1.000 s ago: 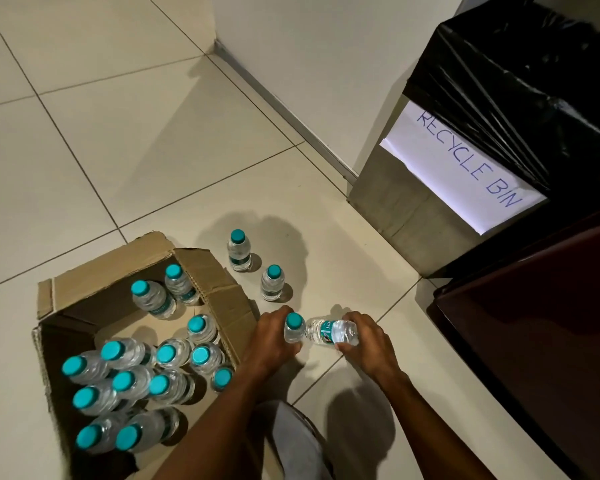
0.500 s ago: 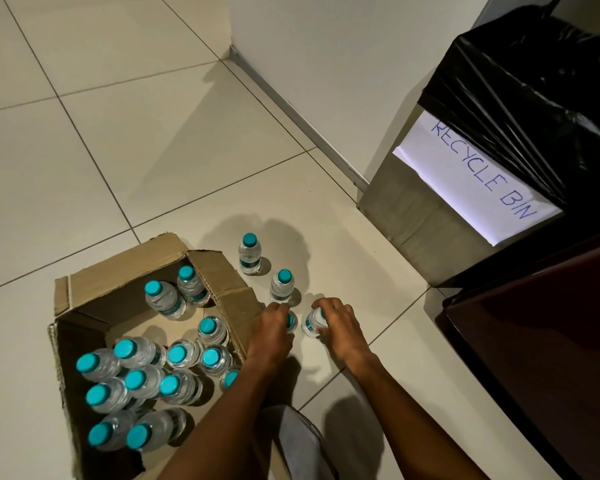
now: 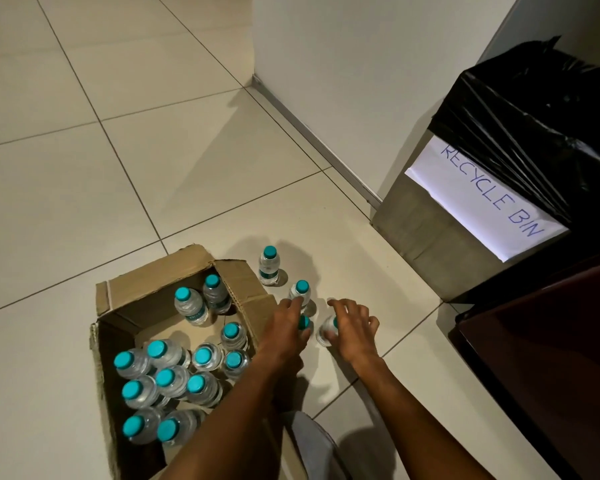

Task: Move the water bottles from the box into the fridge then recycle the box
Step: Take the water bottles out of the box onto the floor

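Pale floor tiles (image 3: pixel 187 161) are stood on by clear, teal-capped bottles (image 3: pixel 269 268), axes upright, beside the box (image 3: pixel 174 271); left hand (image 3: pixel 284 332) and right hand (image 3: pixel 352 329) are held loosely open, one bottle touched by each

Floor (image 3: pixel 84 168): large cream tiles, thin dark grout lines. White wall (image 3: pixel 361 81) upper centre, corner jutting out, grey skirting (image 3: pixel 312 133) along its base. Dark reddish-brown furniture panel (image 3: pixel 551 358) lower right. Dim warm light, soft shadows falling on floor centre frame.
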`<state>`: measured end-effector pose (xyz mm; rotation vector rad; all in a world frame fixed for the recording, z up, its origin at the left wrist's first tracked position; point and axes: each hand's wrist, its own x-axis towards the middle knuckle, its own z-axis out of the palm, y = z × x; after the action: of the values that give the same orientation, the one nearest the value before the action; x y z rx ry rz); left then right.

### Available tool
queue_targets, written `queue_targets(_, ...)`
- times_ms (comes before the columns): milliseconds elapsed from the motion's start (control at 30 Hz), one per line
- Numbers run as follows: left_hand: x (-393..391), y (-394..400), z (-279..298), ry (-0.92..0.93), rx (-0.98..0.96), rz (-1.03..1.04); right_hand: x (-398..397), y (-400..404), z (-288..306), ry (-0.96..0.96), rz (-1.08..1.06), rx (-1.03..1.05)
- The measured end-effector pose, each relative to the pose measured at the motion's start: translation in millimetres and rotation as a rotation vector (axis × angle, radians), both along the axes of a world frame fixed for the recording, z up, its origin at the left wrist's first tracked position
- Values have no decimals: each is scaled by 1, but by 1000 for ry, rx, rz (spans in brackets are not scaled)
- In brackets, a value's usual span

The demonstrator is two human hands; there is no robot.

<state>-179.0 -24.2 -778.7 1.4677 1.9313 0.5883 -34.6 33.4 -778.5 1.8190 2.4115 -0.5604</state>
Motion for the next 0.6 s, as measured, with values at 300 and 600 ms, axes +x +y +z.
queue_targets(300,-82,-35,38,316,297,55,-82,-38,39,271,187,111)
queue_targets(600,-131,-102,10,472,-187,37,-133,-109,40,-67,588,41)
